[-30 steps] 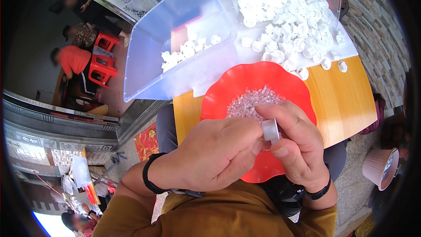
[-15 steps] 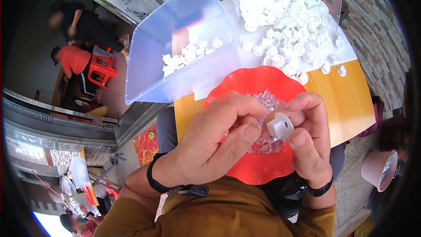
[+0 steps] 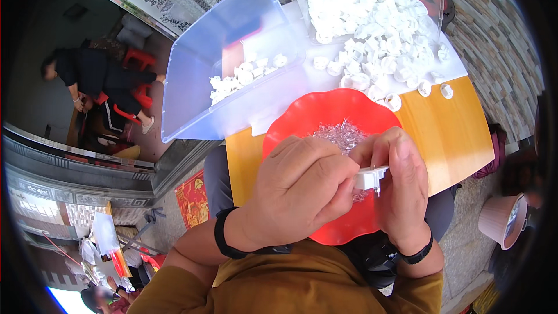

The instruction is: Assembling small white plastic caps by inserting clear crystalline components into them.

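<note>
Both hands meet over a red scalloped plate (image 3: 302,122) holding a heap of small clear plastic pieces (image 3: 340,136). My left hand (image 3: 296,192) and my right hand (image 3: 395,183) pinch one small white plastic cap (image 3: 369,178) between their fingertips, a thin pin sticking down from it. The plate rests on a wooden board (image 3: 447,134) across my lap. A large pile of white caps (image 3: 372,17) lies beyond the plate on a white sheet.
A clear plastic bin (image 3: 226,64) with some white caps inside stands left of the pile, overhanging the board. A person in dark clothes (image 3: 99,75) bends near red stools at the far left. A pink bucket (image 3: 500,218) sits on the ground at right.
My hands have turned the white cap; it now lies sideways between the fingertips, lower over the plate. The person at the left has bent over further.
</note>
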`<action>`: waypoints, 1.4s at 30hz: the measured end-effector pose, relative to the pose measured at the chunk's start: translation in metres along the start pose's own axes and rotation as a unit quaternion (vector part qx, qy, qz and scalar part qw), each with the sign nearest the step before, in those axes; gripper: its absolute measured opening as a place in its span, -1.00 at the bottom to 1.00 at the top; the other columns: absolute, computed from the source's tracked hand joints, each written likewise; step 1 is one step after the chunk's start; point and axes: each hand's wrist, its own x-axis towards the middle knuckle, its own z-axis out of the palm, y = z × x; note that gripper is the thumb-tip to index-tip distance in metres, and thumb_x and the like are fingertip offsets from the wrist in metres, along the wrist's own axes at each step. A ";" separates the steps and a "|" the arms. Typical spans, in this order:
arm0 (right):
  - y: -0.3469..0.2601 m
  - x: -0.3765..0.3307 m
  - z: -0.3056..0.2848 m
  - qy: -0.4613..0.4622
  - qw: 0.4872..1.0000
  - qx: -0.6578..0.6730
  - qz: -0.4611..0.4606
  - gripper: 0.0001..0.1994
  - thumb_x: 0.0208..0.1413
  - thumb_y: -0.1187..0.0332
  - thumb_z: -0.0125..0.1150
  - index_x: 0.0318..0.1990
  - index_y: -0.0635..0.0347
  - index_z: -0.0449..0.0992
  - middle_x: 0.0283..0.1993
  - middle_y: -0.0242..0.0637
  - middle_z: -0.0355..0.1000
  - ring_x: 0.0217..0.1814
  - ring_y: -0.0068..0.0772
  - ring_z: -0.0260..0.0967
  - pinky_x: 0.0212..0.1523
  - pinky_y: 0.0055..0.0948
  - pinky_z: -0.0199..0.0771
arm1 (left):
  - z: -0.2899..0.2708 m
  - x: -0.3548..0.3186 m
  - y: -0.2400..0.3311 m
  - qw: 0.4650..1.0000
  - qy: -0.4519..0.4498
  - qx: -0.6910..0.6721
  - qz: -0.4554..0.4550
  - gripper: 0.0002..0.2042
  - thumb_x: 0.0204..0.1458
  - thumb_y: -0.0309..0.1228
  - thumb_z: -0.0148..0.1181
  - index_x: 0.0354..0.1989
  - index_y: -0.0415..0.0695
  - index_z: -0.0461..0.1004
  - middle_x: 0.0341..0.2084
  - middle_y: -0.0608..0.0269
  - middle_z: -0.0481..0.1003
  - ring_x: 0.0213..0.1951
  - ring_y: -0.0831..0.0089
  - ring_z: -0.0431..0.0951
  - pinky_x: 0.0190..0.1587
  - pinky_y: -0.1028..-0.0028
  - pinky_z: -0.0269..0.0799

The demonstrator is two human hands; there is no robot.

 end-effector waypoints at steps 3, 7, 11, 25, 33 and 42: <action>0.002 0.004 0.000 0.044 0.998 -0.011 -0.032 -0.63 0.26 0.14 -0.28 -0.48 0.21 0.22 -0.49 -0.28 0.27 -0.49 -0.63 0.09 -0.46 -0.60 0.12 | 0.010 -0.002 0.005 0.999 0.020 0.030 -0.004 -0.79 -0.32 -0.61 0.19 -0.42 -0.22 0.42 -0.56 0.19 0.40 -0.54 0.35 0.38 -0.53 0.47 0.31; 0.003 0.002 0.000 0.090 0.995 0.024 -0.038 -0.60 0.26 0.12 -0.31 -0.52 0.21 0.22 -0.52 -0.28 0.24 -0.51 -0.60 0.07 -0.46 -0.60 0.10 | 0.018 -0.001 0.013 0.996 0.034 0.075 0.014 -0.79 -0.33 -0.61 0.19 -0.43 -0.21 0.43 -0.57 0.21 0.40 -0.56 0.35 0.39 -0.54 0.48 0.32; 0.003 0.000 -0.006 0.091 0.994 0.027 -0.052 -0.55 0.26 0.08 -0.35 -0.55 0.22 0.21 -0.54 -0.26 0.22 -0.52 -0.57 0.08 -0.46 -0.59 0.09 | 0.026 -0.002 0.019 0.995 0.046 0.086 0.029 -0.82 -0.31 -0.58 0.19 -0.44 -0.19 0.43 -0.58 0.24 0.40 -0.62 0.39 0.37 -0.59 0.48 0.29; -0.002 -0.001 -0.008 0.133 0.982 0.104 -0.083 -0.51 0.26 0.04 -0.41 -0.61 0.19 0.16 -0.63 -0.24 0.17 -0.62 -0.51 0.09 -0.53 -0.56 0.15 | 0.035 -0.001 0.028 0.991 0.032 0.102 0.080 -0.85 -0.13 -0.50 0.16 -0.35 -0.24 0.43 -0.53 0.24 0.37 -0.59 0.40 0.37 -0.60 0.47 0.30; -0.001 -0.003 -0.003 0.145 0.977 0.112 -0.106 -0.50 0.26 0.04 -0.42 -0.64 0.17 0.13 -0.67 -0.26 0.13 -0.65 -0.49 0.05 -0.56 -0.55 0.14 | 0.034 -0.001 0.031 0.995 0.025 0.060 0.074 -0.83 -0.17 -0.56 0.18 -0.35 -0.28 0.42 -0.50 0.19 0.38 -0.57 0.39 0.39 -0.55 0.48 0.36; 0.003 0.001 -0.003 0.128 0.979 0.144 -0.070 -0.50 0.26 0.03 -0.44 -0.61 0.18 0.15 -0.64 -0.25 0.15 -0.61 -0.48 0.07 -0.51 -0.53 0.17 | 0.031 -0.004 0.021 0.998 0.019 0.026 0.054 -0.81 -0.19 -0.59 0.17 -0.34 -0.25 0.40 -0.53 0.22 0.38 -0.60 0.39 0.38 -0.59 0.47 0.33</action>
